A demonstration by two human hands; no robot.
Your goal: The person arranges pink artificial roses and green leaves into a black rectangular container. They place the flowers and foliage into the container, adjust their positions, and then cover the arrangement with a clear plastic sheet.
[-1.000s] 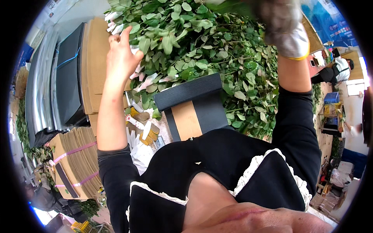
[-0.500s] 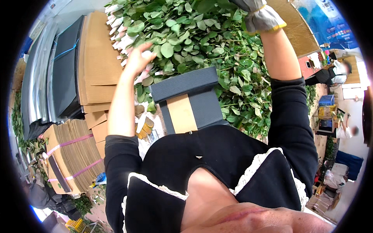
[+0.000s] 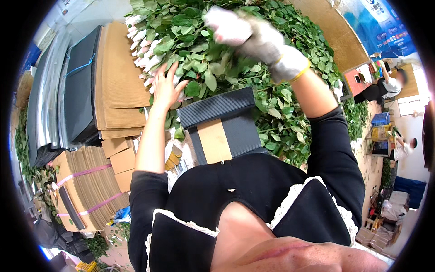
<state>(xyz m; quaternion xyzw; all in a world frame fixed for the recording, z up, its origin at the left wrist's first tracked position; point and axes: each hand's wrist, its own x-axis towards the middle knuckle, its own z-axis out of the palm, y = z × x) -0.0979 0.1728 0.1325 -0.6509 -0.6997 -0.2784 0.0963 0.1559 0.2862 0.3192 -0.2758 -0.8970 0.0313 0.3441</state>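
My bare left hand [image 3: 166, 88] lies at the left edge of a heap of leafy green stems [image 3: 210, 77], fingers spread, against the white-wrapped flower heads [image 3: 144, 52] lined up there. Above the heap is my right hand [image 3: 267, 43], in a grey-white glove with a yellow-edged cuff, smeared by motion. A blurred white and pink flower head [image 3: 228, 26], seemingly in a white wrap, sticks out from the glove, with blurred leaves below it. How the gloved fingers close is hard to make out. Nearer my body sits a dark ribbed cardboard piece [image 3: 217, 106] with a tan band.
On the left stand tan corrugated sheets [image 3: 120, 68], dark sheets [image 3: 81, 86] and a strapped cardboard bundle [image 3: 90, 186]. Yellow-and-grey gloves [image 3: 173, 157] lie near my left forearm. Two other people work far off at the right, one by a rack with crates [image 3: 380, 131].
My right hand has swung left and nearer from the far right, bringing the wrapped flower head into view. My left hand has moved slightly nearer and settled with its fingers spread.
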